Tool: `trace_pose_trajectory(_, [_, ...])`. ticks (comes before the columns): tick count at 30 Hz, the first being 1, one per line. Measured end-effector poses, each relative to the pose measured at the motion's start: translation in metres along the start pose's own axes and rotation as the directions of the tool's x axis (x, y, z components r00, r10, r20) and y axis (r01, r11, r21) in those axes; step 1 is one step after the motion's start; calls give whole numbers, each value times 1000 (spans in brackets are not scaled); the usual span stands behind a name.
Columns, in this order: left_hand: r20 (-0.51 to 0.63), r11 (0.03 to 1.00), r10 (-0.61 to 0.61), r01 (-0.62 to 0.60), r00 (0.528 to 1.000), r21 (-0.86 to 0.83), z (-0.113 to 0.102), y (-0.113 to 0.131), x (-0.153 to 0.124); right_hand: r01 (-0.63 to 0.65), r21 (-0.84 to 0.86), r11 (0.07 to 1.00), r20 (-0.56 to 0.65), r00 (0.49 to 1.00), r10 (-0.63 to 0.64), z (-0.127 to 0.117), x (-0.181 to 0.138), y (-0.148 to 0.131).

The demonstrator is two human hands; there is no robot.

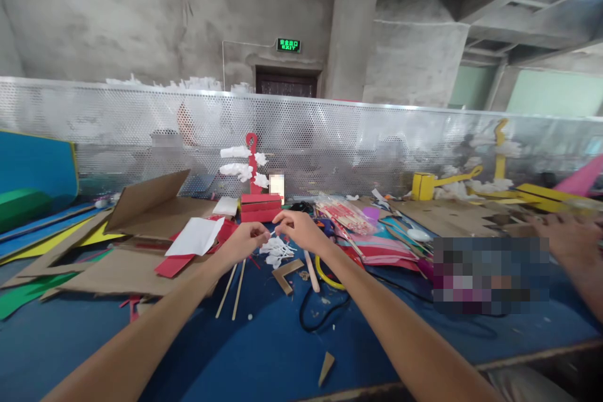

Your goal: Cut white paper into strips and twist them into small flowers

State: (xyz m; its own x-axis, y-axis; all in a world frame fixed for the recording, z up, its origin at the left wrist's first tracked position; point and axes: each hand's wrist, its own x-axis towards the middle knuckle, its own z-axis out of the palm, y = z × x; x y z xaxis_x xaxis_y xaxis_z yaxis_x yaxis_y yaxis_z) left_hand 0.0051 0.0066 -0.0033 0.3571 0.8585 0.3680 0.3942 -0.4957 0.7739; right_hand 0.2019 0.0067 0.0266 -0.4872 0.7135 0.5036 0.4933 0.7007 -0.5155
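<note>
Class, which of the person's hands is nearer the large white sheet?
Left. The left hand is just right of the large white sheet; the right hand is farther right.

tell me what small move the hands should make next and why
Perhaps give the thin white strand a gentle twist: the left hand and right hand seem to pinch it from either side, and the small white pieces with thin tails just below look twisted too.

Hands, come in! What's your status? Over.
Left hand, right hand close together; anything pinched too small to tell. White pieces just below. Red box just beyond.
</note>
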Motion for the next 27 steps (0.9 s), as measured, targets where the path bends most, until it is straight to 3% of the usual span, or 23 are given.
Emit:
trace_pose_trajectory(3, [-13, 1000, -16, 16, 1000, 6, -1, 1, 0, -46, 34, 998, -20, 999, 46, -1, -1, 0])
trace_pose_trajectory(13, [38, 999, 32, -32, 999, -6, 0, 6, -2, -114, -246, 963, -29, 994, 110, -6, -1, -1])
trace_pose_trajectory(16, [43, 999, 41, -41, 998, -3, 0, 4, -2, -113, -225, 968, -9, 993, 113, -6, -2, -2])
trace_pose_trajectory(20, [21, 1000, 14, -15, 1000, 7, -1, -2, -1, -27, -113, 993, -1, 1000, 27, -5, -3, -6])
trace_pose_trajectory(27, [8, 999, 9, -9, 1000, -52, 0, -4, 0, 0, -136, 991, 28, 1000, 4, -4, -3, -7])
